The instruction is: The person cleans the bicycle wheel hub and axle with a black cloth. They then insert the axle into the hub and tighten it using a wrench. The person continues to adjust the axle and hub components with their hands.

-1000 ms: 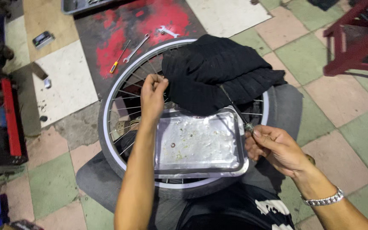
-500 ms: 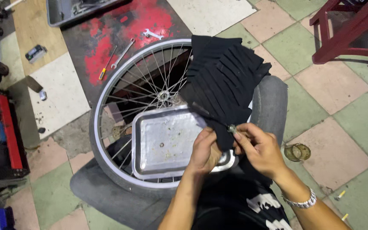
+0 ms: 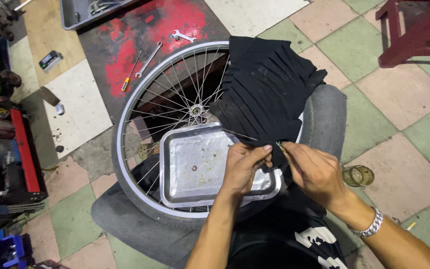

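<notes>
Pinching a spoke (image 3: 238, 133), both hands (image 3: 245, 167) meet at the tray's (image 3: 195, 169) right edge.

The floor (image 3: 414, 119) is laid in pink, green and cream tiles, with a red-stained dark patch (image 3: 140, 30) towards its far edge. On that patch lie 2 wrenches (image 3: 149, 60), one long and one short, and a yellow-handled screwdriver (image 3: 129, 74); a grey tray (image 3: 75, 12) sits at the far edge. A small roll of tape (image 3: 358, 175) rests on a pink tile at the right. A red stool (image 3: 414, 35) stands in the far right corner.
</notes>
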